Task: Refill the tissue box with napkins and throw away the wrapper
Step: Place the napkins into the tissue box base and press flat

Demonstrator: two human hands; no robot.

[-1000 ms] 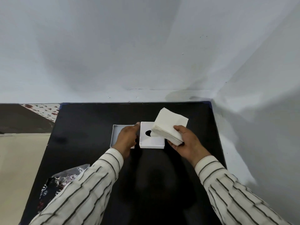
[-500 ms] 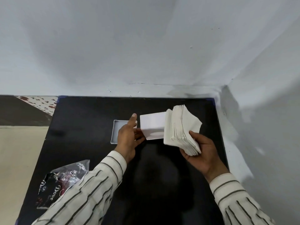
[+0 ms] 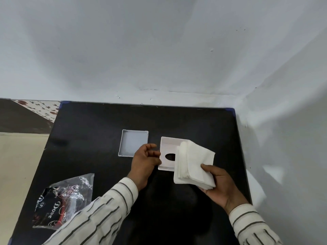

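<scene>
A black surface (image 3: 92,138) sits in a white-walled corner. On it, the tissue box shell (image 3: 168,148) lies with its oval slot showing. The left hand (image 3: 144,160), fingers loosely curled and parted, touches the shell's left edge. The right hand (image 3: 218,184) grips a napkin stack (image 3: 192,161) over the shell's right side. Left of the shell lies the open tray (image 3: 133,143); farther left and nearer the person, a clear wrapper (image 3: 62,200) reading "Dove".

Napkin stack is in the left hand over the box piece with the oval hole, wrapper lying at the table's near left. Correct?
Not quite: the head view shows the napkin stack in the right hand, not the left. The rest holds.
</scene>
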